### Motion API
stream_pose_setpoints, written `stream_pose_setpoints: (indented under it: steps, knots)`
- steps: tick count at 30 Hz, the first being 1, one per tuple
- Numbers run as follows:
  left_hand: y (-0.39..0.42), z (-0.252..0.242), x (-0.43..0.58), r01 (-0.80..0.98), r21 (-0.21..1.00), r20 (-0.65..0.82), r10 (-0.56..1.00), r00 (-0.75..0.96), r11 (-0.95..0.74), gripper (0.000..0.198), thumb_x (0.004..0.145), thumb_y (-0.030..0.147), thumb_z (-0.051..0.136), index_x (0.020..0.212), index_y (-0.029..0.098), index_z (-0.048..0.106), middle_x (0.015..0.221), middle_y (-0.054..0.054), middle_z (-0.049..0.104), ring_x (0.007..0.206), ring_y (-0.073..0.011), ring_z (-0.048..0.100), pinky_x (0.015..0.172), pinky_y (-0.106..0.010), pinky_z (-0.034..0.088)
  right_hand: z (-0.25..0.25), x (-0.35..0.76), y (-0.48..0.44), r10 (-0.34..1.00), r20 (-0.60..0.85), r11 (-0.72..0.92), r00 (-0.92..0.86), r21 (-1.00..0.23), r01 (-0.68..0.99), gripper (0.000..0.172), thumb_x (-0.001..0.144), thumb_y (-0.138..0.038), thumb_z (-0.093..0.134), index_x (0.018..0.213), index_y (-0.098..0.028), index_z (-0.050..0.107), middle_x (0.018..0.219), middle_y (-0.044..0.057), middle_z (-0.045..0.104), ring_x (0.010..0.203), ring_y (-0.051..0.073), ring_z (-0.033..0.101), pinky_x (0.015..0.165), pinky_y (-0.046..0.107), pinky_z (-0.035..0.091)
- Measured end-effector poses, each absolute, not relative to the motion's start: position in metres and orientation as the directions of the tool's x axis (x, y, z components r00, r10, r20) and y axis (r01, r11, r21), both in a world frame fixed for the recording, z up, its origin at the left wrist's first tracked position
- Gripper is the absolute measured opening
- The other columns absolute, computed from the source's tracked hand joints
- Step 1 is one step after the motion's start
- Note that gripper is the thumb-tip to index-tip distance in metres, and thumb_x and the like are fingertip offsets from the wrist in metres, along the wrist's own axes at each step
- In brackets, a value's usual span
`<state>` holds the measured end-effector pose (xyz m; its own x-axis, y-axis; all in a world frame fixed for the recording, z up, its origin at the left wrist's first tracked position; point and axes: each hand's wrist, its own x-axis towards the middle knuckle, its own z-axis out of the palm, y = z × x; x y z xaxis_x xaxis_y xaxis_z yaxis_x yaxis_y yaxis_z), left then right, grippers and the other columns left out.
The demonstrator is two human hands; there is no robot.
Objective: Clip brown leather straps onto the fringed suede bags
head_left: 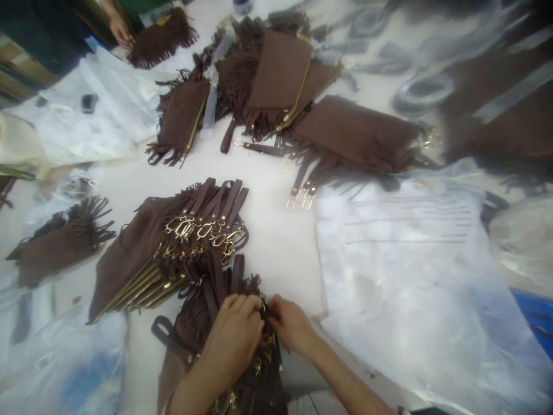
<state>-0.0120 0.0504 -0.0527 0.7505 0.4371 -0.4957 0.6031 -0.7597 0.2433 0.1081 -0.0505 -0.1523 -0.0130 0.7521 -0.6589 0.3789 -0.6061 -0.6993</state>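
At the table's near edge lies a heap of dark brown fringed pouches [173,369] with wrist straps and gold clasps. My left hand [239,328] rests over this heap, its fingers curled round a part I cannot make out. Close beside it, my right hand [289,323] pinches at the heap's right edge; what sits between the fingertips is too small to name. Just beyond my hands is a neat stack of brown pouches [129,248], gold zips along one side, with straps and gold clasps [203,230] fanned out on top.
More brown pouches [280,69] are piled at the back, and one fringed pouch [60,248] lies at the left. Clear plastic bags [401,271] cover the right side. Rolls of tape [423,92] sit farther back. Another person's hand [120,30] touches a pouch at the far left.
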Motion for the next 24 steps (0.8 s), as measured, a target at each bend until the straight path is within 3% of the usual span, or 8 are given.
stream_pose_setpoints:
  steps: [3, 5, 7, 10, 18, 22, 24]
  knots:
    - [0.062, -0.052, -0.006, 0.443, 0.442, -0.509, 0.188, 0.840, -0.780, 0.022, 0.087, 0.005, 0.046, 0.094, 0.019, 0.062, 0.121, -0.007, 0.059, 0.117, -0.0245, 0.049, 0.100, -0.043, 0.034, -0.154, 0.107, -0.050, 0.766, -0.643, -0.590, -0.027, -0.718, 0.369, 0.022, 0.082, -0.017, 0.055, 0.104, -0.017, 0.059, 0.097, 0.008, 0.071, 0.091, 0.022, 0.065, 0.072, 0.026, 0.038]
    - [0.070, -0.053, -0.003, 0.392, 0.522, -0.529, 0.074, 0.846, -0.757, 0.026, 0.084, 0.004, 0.049, 0.100, 0.021, 0.061, 0.119, -0.005, 0.060, 0.116, -0.0229, 0.049, 0.100, -0.039, 0.035, -0.154, 0.108, -0.051, 0.769, -0.638, -0.584, -0.042, -0.728, 0.360, 0.021, 0.082, -0.017, 0.055, 0.103, -0.017, 0.059, 0.097, 0.007, 0.071, 0.091, 0.021, 0.065, 0.073, 0.025, 0.039]
    - [0.075, -0.052, -0.005, 0.395, 0.539, -0.564, 0.029, 0.825, -0.744, 0.019, 0.085, 0.009, 0.052, 0.096, 0.021, 0.062, 0.103, -0.005, 0.064, 0.101, -0.0226, 0.053, 0.093, -0.039, 0.038, -0.155, 0.109, -0.051, 0.765, -0.642, -0.589, -0.048, -0.728, 0.351, 0.020, 0.080, -0.016, 0.056, 0.100, -0.017, 0.059, 0.092, 0.006, 0.071, 0.086, 0.020, 0.065, 0.071, 0.025, 0.038]
    - [0.074, -0.045, -0.014, 0.431, 0.480, -0.601, 0.072, 0.796, -0.764, 0.013, 0.089, 0.015, 0.049, 0.085, 0.020, 0.061, 0.086, -0.006, 0.062, 0.087, -0.0231, 0.052, 0.085, -0.040, 0.038, -0.156, 0.110, -0.051, 0.756, -0.653, -0.604, -0.050, -0.725, 0.332, 0.019, 0.079, -0.017, 0.058, 0.098, -0.018, 0.059, 0.085, 0.003, 0.069, 0.079, 0.018, 0.063, 0.068, 0.024, 0.037]
    - [0.063, -0.056, -0.033, 0.676, 0.200, -0.646, 0.423, 0.636, -0.709, 0.036, 0.099, 0.025, 0.038, 0.072, 0.019, 0.061, 0.073, -0.006, 0.063, 0.075, -0.0231, 0.057, 0.074, -0.038, 0.039, -0.155, 0.113, -0.051, 0.745, -0.665, -0.621, -0.054, -0.721, 0.307, 0.019, 0.080, -0.021, 0.059, 0.099, -0.019, 0.060, 0.080, 0.002, 0.066, 0.075, 0.018, 0.061, 0.066, 0.025, 0.037]
    - [0.065, -0.079, -0.021, 0.719, 0.224, -0.647, 0.452, 0.615, -0.658, 0.026, 0.097, 0.019, 0.040, 0.082, 0.019, 0.061, 0.082, -0.004, 0.065, 0.081, -0.0215, 0.061, 0.077, -0.035, 0.041, -0.142, 0.111, -0.050, 0.785, -0.619, -0.578, -0.007, -0.736, 0.353, 0.037, 0.080, -0.014, 0.054, 0.115, -0.024, 0.058, 0.101, 0.003, 0.065, 0.092, 0.020, 0.061, 0.079, 0.027, 0.039]
    - [0.065, -0.084, -0.018, 0.754, 0.271, -0.654, 0.460, 0.601, -0.599, 0.020, 0.094, 0.013, 0.042, 0.088, 0.020, 0.060, 0.088, -0.003, 0.064, 0.084, -0.0205, 0.061, 0.079, -0.034, 0.041, -0.138, 0.107, -0.050, 0.805, -0.592, -0.563, 0.033, -0.746, 0.355, 0.039, 0.077, -0.010, 0.052, 0.112, -0.025, 0.061, 0.105, 0.003, 0.063, 0.098, 0.020, 0.060, 0.082, 0.026, 0.039]
